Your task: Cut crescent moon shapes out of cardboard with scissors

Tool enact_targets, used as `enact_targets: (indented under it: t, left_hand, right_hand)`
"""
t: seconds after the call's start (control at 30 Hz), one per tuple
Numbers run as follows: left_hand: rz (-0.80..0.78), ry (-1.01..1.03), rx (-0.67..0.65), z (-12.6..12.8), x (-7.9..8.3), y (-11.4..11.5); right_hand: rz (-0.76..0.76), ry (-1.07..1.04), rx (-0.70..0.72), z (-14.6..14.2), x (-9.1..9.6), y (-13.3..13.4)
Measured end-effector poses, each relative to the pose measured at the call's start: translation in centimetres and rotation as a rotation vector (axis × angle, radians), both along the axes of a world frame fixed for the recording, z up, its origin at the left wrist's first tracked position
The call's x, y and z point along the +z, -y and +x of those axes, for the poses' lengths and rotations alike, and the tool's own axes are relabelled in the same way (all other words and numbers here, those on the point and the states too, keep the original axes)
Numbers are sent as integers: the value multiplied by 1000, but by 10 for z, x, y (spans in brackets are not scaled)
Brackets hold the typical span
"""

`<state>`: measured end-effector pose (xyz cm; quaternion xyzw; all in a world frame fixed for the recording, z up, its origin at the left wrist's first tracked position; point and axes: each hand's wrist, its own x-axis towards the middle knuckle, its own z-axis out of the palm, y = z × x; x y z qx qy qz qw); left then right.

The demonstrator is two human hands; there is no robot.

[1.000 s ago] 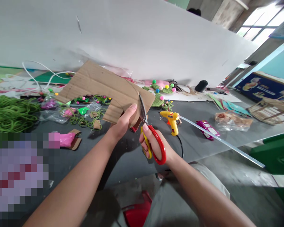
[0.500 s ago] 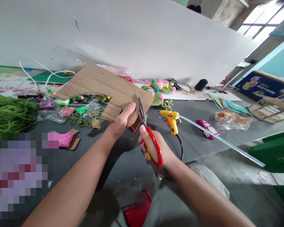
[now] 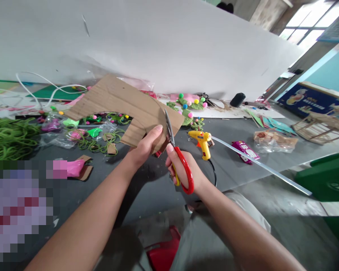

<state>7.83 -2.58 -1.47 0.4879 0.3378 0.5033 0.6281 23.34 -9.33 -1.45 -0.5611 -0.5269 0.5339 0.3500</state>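
Note:
A brown cardboard sheet (image 3: 115,98) with a curved notch in its lower edge is held above the grey table. My left hand (image 3: 147,145) is closed on its near edge, thumb on top and fingers hidden beneath. Scissors (image 3: 188,171) with one red and one yellow handle are in my right hand (image 3: 183,165), whose fingers are wrapped through the loops. Their blades lie at the cardboard's right part, along a curved line. The lower blade is mostly hidden by the sheet.
Right of my hands lies a yellow glue gun (image 3: 203,143) with a long clear glue stick (image 3: 260,163) and black cord. Green yarn (image 3: 11,137) is heaped at left. Leafy pieces with pompoms (image 3: 186,109) lie behind. A green bin (image 3: 324,177) stands at right.
The view has shifted slightly, so the background sits further left. The cardboard and both hands keep nearly the same place; the scissors' handles appear a little higher.

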Motion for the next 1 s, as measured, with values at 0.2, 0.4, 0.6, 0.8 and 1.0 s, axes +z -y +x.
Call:
enact_targets:
  t: [0.2,0.4,0.6,0.8,1.0]
  left_hand:
    - [-48,20,-36,2,6,4]
    - [-43,51,-48,0,10,6]
    - [-68,47,4,1,7,4]
    - [-110,49,25,4,4,5]
    - [-121,106,55,7,4,4]
  right_hand:
    - [24,74,11,2,2,2]
    - [93,140,28,5,0,4]
    - [86,155,35,5,0,5]
    - [88,181,23,5,3,7]
    - [100,206,-3,2,6,7]
